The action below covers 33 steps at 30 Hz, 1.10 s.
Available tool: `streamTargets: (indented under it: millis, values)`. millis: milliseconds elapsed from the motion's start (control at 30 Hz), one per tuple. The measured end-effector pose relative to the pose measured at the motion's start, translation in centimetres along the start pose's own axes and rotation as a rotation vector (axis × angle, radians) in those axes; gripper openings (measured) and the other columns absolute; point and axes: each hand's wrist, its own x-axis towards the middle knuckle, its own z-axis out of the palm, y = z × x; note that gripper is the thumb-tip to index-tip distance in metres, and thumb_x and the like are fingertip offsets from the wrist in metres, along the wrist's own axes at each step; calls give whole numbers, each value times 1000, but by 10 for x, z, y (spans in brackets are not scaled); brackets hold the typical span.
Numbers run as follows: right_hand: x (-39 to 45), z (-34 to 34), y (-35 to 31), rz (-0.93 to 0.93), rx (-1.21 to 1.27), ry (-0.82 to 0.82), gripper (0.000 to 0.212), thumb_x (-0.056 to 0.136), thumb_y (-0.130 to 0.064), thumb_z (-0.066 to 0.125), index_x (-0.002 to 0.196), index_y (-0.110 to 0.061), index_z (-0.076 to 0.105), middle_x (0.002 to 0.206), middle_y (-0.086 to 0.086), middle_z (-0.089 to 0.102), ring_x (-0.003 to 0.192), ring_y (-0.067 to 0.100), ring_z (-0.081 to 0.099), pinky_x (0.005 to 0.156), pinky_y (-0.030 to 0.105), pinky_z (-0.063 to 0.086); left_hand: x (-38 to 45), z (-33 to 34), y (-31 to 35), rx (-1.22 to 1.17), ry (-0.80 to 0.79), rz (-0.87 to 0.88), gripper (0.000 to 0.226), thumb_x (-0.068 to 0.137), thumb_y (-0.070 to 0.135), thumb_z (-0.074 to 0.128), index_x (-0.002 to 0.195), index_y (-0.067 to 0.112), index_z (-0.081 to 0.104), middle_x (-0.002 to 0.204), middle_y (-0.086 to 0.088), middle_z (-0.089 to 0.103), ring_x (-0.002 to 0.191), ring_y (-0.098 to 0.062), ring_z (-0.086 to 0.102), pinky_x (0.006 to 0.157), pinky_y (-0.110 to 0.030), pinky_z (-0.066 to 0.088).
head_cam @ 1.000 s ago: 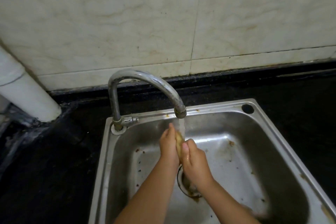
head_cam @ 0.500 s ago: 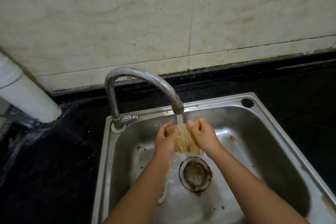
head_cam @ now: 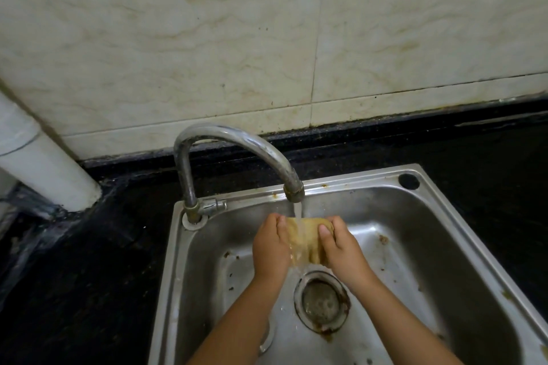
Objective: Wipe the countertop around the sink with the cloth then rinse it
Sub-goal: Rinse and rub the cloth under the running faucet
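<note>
We see a tiled wall point(head_cam: 207, 38) beyond the left hand point(head_cam: 271, 246) and the right hand point(head_cam: 341, 249), pale and marbled, with thin dark seams and small dark specks. Well off to the left of the left hand, a thick white pipe point(head_cam: 44, 169) slants down in front of that wall.

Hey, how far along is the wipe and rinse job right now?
Wiping looks finished: the cloth is off the countertop. Rinsing is in hand: the left hand and right hand grip it under the running faucet, over the sink. Left: shutting off the water.
</note>
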Motion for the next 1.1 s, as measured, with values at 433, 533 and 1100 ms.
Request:
streamTargets:
  millis: [433,533,1100]
  values:
    - [-28,29,-7,-22,13,103,24,97,-19,39,74,-26,36,63,-8,47,56,3,44,51,13,37,-6,15,18,-426,15,-399,36,100,29,31,72,13,49,70,-4,51,68,-18,50,65,-28,38]
    - [-23,37,-10,-1,30,219,27,98,-19,37,73,-28,33,65,-10,48,58,4,47,50,12,38,-13,21,23,-527,-13,-413,35,100,28,30,74,16,51,72,-4,55,72,-19,53,68,-29,41]
    - [-3,24,-8,-30,-270,56,19,100,-26,30,86,-15,36,76,-3,47,71,15,48,51,12,31,-14,16,20,-533,-70,-319,36,100,27,32,85,5,57,71,0,56,74,-17,57,75,-28,44]
